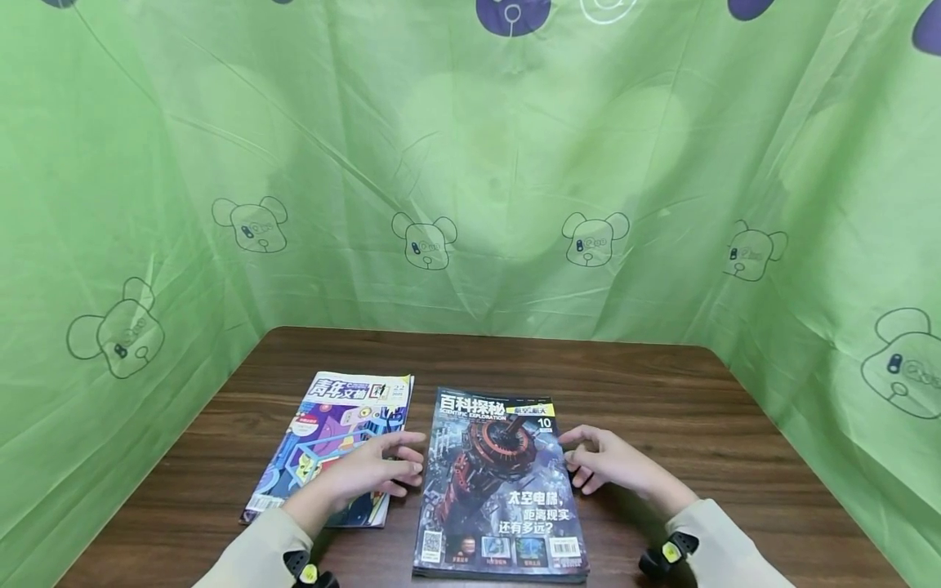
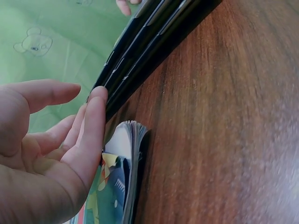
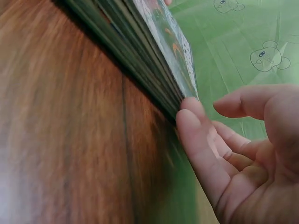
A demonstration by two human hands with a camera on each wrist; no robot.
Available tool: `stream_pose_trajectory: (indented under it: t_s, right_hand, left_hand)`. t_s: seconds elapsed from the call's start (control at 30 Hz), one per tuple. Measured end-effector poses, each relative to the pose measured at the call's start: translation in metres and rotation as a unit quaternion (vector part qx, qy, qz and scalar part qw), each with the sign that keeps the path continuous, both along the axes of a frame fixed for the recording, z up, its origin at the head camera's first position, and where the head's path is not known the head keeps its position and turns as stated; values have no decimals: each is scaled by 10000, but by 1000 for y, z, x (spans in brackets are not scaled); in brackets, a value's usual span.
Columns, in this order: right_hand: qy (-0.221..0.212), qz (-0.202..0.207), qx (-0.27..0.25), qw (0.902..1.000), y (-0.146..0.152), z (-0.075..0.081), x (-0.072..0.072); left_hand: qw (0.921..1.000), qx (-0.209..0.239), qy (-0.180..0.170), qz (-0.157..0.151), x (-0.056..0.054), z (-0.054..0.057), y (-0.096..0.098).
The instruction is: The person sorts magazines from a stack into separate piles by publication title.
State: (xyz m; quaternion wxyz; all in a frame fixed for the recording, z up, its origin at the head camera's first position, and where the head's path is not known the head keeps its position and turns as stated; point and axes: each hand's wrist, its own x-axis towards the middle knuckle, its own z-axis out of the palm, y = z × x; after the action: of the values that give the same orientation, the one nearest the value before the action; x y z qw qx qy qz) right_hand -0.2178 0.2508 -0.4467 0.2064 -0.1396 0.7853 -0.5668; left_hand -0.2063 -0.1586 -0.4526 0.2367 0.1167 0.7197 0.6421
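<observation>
A dark stack of magazines (image 1: 488,482), its top cover showing a red and black ring-shaped structure, lies at the middle of the table. My left hand (image 1: 371,469) is at the stack's left side, above part of a purple and blue magazine (image 1: 323,445). In the left wrist view, the left fingertips (image 2: 99,93) meet the stack's edge, where several layers show. On the opposite side, my right hand (image 1: 599,461) has its fingertips (image 3: 189,119) against the stack's right edge. Both thumbs stand apart from the stack, and neither hand grips it.
The brown wooden table (image 1: 662,392) carries both the stack and the purple magazine to its left. A green curtain (image 1: 500,163) with bear outlines surrounds the table at the back and sides. A black band with a yellow-lit device (image 1: 671,552) sits at each wrist.
</observation>
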Motion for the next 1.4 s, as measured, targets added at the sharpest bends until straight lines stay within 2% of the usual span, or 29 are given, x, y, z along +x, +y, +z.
stream_pose_trajectory:
  t_s: [0.23, 0.5, 0.8, 1.1, 1.2, 1.4]
  right_hand:
    - [-364, 50, -212, 9991, 4, -2, 6]
    - [-540, 110, -226, 9982, 1, -5, 7]
    - [-444, 71, -51, 9990, -4, -9, 6]
    - [-321, 12, -1, 9995, -8, -7, 8]
    - [-216, -16, 58, 9997, -9, -7, 8]
    - [78, -247, 131, 9996, -13, -13, 9]
  left_hand:
    - [9998, -157, -82, -22, 0, -1, 5]
    - [9997, -255, -57, -3, 0, -1, 7]
    - [9997, -251, 8, -79, -3, -6, 5]
    - [9998, -136, -88, 115, -3, -4, 8]
    - [9998, -59, -115, 160, -3, -4, 10]
    - [9998, 99, -9, 153, -5, -12, 11]
